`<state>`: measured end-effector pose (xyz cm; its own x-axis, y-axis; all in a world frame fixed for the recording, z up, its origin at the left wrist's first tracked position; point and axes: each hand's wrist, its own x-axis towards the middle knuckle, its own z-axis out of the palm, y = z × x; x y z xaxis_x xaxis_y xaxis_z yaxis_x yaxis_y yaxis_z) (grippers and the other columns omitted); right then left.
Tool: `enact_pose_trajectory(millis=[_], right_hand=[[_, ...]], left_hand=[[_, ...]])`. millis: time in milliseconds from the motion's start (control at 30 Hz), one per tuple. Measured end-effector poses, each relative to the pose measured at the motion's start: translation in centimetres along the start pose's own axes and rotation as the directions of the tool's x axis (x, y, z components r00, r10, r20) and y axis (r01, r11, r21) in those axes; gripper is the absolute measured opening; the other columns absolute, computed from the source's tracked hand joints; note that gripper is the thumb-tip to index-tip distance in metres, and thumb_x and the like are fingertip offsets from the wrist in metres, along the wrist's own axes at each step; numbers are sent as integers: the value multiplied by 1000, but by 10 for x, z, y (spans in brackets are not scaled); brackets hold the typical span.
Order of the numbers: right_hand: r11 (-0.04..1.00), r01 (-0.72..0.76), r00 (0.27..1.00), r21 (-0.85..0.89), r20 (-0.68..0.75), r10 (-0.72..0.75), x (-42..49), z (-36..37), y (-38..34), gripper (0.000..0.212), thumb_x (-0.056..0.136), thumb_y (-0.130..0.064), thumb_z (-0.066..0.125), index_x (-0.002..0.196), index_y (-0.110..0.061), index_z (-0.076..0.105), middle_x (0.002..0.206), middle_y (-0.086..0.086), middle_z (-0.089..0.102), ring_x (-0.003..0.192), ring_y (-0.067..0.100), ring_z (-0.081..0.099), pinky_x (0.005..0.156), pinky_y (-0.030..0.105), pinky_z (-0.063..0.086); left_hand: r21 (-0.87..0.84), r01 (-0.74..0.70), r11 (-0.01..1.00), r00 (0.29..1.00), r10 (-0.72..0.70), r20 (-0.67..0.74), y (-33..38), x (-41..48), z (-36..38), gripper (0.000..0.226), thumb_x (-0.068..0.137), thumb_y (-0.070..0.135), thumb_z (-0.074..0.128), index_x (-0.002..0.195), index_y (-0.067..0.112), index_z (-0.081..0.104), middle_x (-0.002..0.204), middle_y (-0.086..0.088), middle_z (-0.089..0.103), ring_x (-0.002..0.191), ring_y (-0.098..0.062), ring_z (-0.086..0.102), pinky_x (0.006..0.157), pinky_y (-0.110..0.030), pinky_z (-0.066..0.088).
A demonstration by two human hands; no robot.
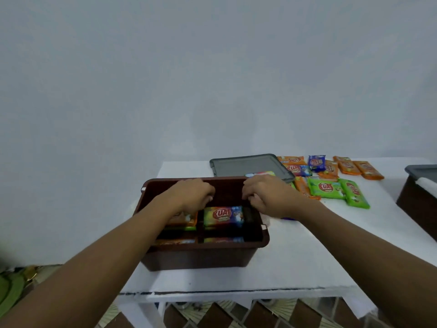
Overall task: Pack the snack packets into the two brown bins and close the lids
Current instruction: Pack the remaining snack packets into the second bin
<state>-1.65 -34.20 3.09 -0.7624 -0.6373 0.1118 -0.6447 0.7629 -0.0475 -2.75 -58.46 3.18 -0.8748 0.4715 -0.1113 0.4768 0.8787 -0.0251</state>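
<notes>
both hands are working inside the brown bin (203,256) at centre frame. the left hand (194,195) and right hand (267,197) are curling their fingers downward; whether either is gripping a packet cannot be told. packed packets (223,216) are lying flat inside. loose packets (331,187) are lying at right of centre, beside the grey lid (246,165). the packets are probably light, soft and slick: pinch them by the sealed edges.
</notes>
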Motion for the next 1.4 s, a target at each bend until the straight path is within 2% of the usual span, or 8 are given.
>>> enact_pose_trajectory(millis=[133,433,567,700,800,967,1200,1400], right_hand=[[970,-206,968,129,-118,221,-59,-2,64,28,95,-21,52,119,-23,65,128,-7,60,120,12,50,99,29,40],[706,-708,691,-13,193,697,-176,50,212,63,94,-37,52,150,-26,26,160,-1,19,144,22,21,109,45,32],[702,-711,696,40,182,695,-200,77,236,67,95,-45,46,153,-32,15,161,-6,12,146,20,16,108,46,35],[735,-676,732,56,-71,678,-220,96,234,55,90,-56,48,139,-31,44,144,-5,39,130,22,34,97,40,40],[685,-657,638,314,-253,727,-234,110,238,29,85,-43,64,108,-26,65,119,0,48,109,24,42,88,39,44],[570,-653,518,498,-255,817,-237,114,246,17,79,-26,71,86,-23,56,113,2,50,101,27,46,88,38,43],[559,-661,524,501,-225,821,-234,111,246,41,76,-21,68,115,-18,56,116,1,60,107,27,47,90,40,38],[554,-641,552,530,-182,813,-237,107,247,65,66,-26,70,128,-26,49,124,-5,52,110,21,46,90,37,36]], left_hand=[[-45,-16,999,983,7,-183,48,24,-13,21,99,35,41,109,27,58,104,-2,64,95,-24,59,78,-40,50],[-158,-274,948,938,227,-262,185,97,-23,21,99,26,42,106,18,61,108,2,61,100,-15,53,80,-30,43],[-199,-227,953,960,185,-209,244,129,-1,23,100,31,45,115,23,60,121,2,57,109,-17,53,86,-37,49],[-265,-158,951,984,128,-127,278,158,29,29,99,33,48,126,23,56,133,2,51,119,-17,49,96,-38,48],[-344,-76,936,993,38,-114,291,179,54,33,98,32,52,130,24,54,138,4,46,125,-15,45,100,-36,46],[-300,-38,953,981,-22,-195,306,209,78,43,96,32,55,138,25,47,149,3,33,138,-19,31,110,-41,37],[-159,13,987,984,-41,-173,306,251,65,63,95,11,49,152,24,25,163,-3,1,149,-28,-2,119,-50,4],[-91,43,995,999,-43,1,300,250,74,65,99,38,44,154,30,10,162,5,-14,147,-26,-19,117,-53,-7]])
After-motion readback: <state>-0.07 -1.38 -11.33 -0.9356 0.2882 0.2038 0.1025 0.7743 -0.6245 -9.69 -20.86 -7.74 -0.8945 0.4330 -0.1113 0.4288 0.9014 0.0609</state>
